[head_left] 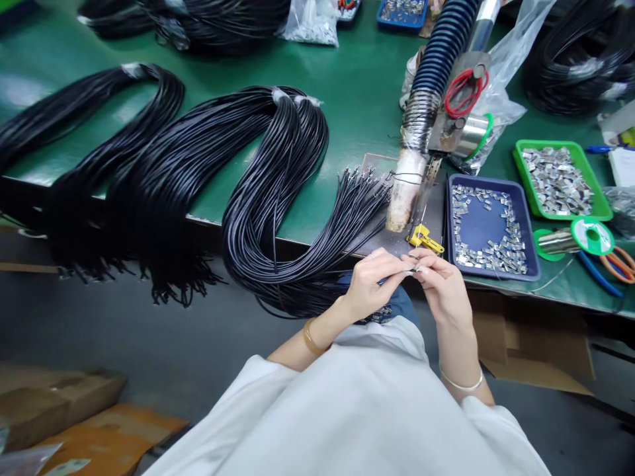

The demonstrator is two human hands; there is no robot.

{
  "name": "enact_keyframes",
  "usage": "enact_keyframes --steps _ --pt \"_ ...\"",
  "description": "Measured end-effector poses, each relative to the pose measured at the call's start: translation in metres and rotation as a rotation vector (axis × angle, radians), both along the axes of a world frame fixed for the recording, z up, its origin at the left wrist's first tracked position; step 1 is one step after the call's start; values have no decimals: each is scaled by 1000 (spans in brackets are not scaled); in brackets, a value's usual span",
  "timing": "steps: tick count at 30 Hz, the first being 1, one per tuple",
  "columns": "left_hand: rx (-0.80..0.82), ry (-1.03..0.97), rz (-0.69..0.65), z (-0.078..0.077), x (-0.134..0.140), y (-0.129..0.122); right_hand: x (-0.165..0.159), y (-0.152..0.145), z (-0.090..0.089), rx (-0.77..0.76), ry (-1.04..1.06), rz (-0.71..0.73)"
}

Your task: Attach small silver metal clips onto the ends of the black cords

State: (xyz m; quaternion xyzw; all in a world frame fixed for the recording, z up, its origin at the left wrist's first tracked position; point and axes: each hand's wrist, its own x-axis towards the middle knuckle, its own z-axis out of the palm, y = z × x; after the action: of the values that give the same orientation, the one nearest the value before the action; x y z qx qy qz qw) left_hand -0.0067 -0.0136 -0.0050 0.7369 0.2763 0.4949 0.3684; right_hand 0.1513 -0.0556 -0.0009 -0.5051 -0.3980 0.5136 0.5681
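In front of my lap both hands meet at their fingertips. My left hand [376,283] is closed in a pinch on the end of a thin black cable, mostly hidden by the fingers. My right hand [445,285] pinches a small metal connector [415,269] against that end; its details are too small to make out. Just beyond the fingers lies a yellow clip-like tool [425,239] on the bench edge. To the left, a thick bundle of black cables [302,155] droops over the edge, its stripped ends fanned toward my hands. A blue tray [481,221] of small metal connectors stands right of my hands.
A ribbed extraction hose [443,49] comes down beside a metal stand holding a solder spool [471,135]. A green tray [560,178] of metal parts, another solder spool [554,242] and pliers [618,264] lie right. More cable bundles [163,165] hang left; cardboard boxes [536,340] sit below.
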Motion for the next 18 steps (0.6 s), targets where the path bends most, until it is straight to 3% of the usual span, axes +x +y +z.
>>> enact_keyframes --steps 5,7,12,18 --pt "-527 -19 -97 3 0 -4 -3 -1 4 101 -196 -283" --pt "-627 -76 -145 4 0 -4 -3 -2 8 138 -269 -307" --pt "-581 -72 -117 2 0 -2 -3 -2 11 155 -353 -179" --pt "-298 64 18 -8 5 -1 -6 -5 14 213 -549 -188"
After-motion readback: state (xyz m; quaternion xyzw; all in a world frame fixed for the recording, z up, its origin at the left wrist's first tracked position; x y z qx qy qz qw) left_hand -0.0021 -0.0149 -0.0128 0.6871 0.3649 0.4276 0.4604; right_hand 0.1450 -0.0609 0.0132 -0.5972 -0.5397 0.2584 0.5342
